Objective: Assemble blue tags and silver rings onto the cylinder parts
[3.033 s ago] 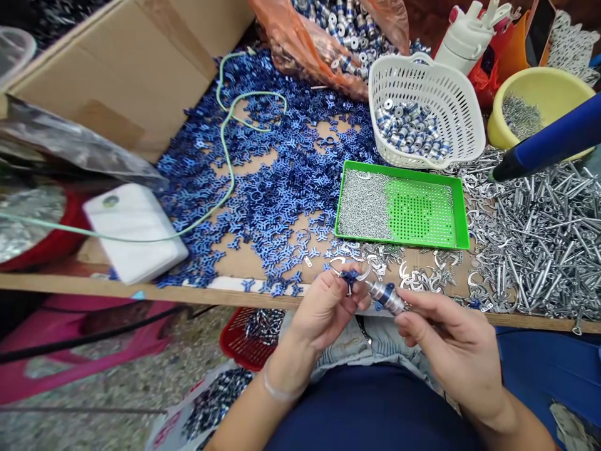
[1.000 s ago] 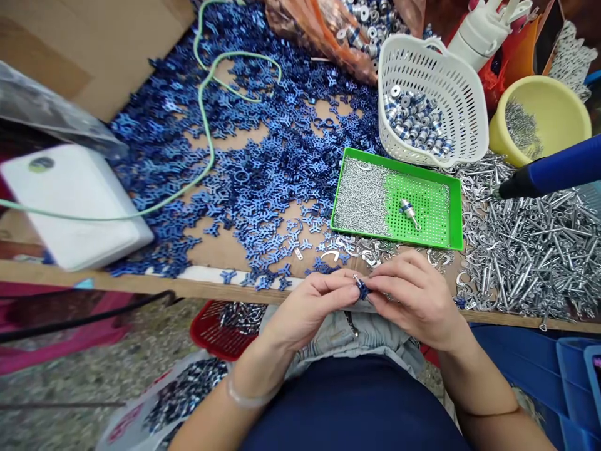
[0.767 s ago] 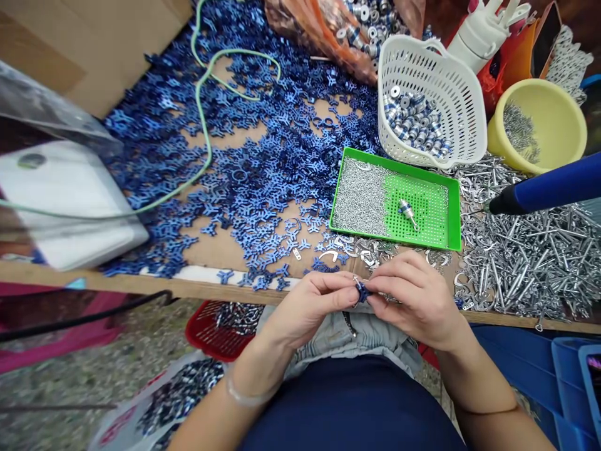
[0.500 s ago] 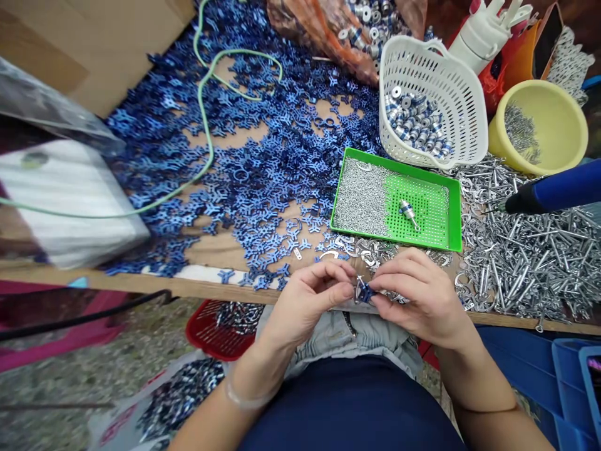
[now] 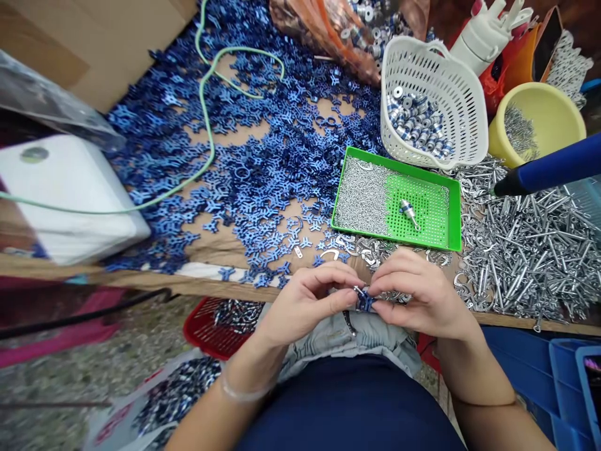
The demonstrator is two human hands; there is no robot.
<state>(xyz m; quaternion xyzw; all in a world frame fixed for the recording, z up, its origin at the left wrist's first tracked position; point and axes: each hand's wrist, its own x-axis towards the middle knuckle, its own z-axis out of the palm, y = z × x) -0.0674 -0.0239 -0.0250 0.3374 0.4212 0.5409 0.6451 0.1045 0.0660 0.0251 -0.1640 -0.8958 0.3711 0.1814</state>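
Note:
Just past the table's front edge, my left hand (image 5: 312, 297) and my right hand (image 5: 416, 297) meet over a small blue metal part (image 5: 364, 302). A thin silver pin (image 5: 357, 290) stands on its left side, by my left thumb. Both hands are closed, thumb and fingers pinching the part from either side; the fingers hide much of it. Beyond them lies a green tray (image 5: 455, 216) with tiny silver pins (image 5: 361, 194) and one silver-and-blue cylinder assembly (image 5: 409, 214). Curved silver pieces (image 5: 370, 249) lie between the tray and my hands.
Blue three-armed pieces (image 5: 263, 194) cover the left of the table, crossed by a green cord (image 5: 206, 125). Silver rods (image 5: 521, 250) are heaped right, under a blue pen-shaped tool (image 5: 549, 166). A white basket (image 5: 462, 106) and yellow bowl (image 5: 563, 125) stand behind.
The blue part has turned slightly between my fingers and sits a little lower. My left thumb has shifted toward the pin. The pen-shaped tool appears slightly higher and further left.

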